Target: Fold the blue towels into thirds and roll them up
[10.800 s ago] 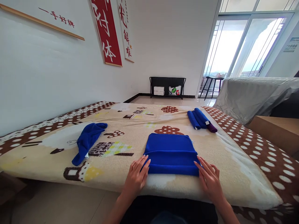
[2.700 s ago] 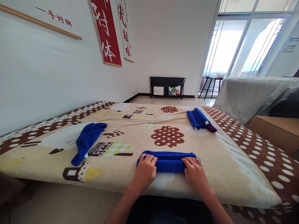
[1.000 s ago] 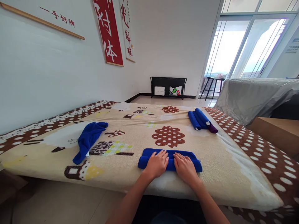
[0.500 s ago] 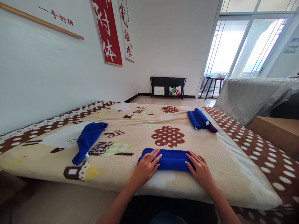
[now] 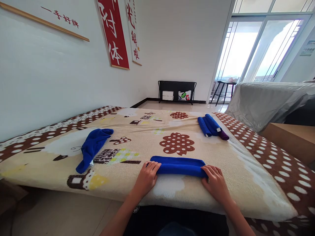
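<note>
A blue cloth (image 5: 180, 165), partly rolled along its near side, lies on the bed near the front edge. My left hand (image 5: 148, 177) has its fingers curled round the left end of the roll. At the right end, my right hand (image 5: 214, 178) grips the same roll between thumb and fingers. A crumpled blue cloth (image 5: 93, 147) with a small white tag lies to the left. Farther back on the right, rolled blue cloths (image 5: 209, 125) lie side by side against a purple roll (image 5: 224, 135).
The patterned blanket (image 5: 147, 141) covers the bed. On the right are a cardboard box (image 5: 287, 137) and something under grey sheeting (image 5: 265, 101). A black rack (image 5: 177, 86) is at the far wall, and a dark stool (image 5: 224, 86) near the glass door.
Both hands have gone from lying flat on the blue cloth to gripping the ends of its near roll. The flat far strip shows more openly now.
</note>
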`<state>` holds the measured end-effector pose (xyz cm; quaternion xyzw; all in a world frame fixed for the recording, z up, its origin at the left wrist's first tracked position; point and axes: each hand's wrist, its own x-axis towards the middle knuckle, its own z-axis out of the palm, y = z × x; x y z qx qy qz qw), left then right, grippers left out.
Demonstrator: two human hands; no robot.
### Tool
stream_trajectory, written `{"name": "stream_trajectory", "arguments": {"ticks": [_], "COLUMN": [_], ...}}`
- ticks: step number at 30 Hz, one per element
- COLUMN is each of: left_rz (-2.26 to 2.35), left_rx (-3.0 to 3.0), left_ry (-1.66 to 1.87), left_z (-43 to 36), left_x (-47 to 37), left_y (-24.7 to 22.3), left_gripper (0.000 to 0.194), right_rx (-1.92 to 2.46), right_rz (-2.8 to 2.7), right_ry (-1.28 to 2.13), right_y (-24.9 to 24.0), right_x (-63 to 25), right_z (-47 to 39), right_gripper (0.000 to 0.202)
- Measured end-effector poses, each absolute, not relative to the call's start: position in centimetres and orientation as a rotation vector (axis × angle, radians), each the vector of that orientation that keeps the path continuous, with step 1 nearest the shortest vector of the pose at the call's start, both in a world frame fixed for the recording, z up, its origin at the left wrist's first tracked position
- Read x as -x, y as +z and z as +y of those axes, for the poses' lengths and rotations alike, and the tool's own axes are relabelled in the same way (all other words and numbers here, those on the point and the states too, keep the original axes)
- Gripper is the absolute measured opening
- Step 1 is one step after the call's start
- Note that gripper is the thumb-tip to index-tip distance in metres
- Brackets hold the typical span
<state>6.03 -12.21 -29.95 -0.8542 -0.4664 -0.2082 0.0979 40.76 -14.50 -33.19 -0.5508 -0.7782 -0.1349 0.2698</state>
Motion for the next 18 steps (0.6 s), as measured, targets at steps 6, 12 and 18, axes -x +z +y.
{"name": "stream_trajectory", "arguments": {"ticks": [6, 12, 18], "left_rz": [-1.449, -1.574, -1.354], "left_rx": [2.576, 2.550, 2.784], "left_ry": [-0.495, -0.329, -0.419], "left_z": [-13.9, -14.4, -13.1], "left_x": [-6.4, -7.4, -11.5], "left_y": [-28.0, -26.5, -26.3], "left_gripper": [0.039, 0.035, 0.041], "right_rx": [1.506, 1.601, 1.463], "right_rz": [-2.138, -2.160, -2.297], "right_ry": [-0.155, -0.066, -0.029], "right_y": [-31.2, -30.3, -28.9], "right_x": [-40.9, -39.9, -34.5], "right_z": [-16.0, -16.2, -15.4], "right_gripper": [0.027, 0.026, 0.053]}}
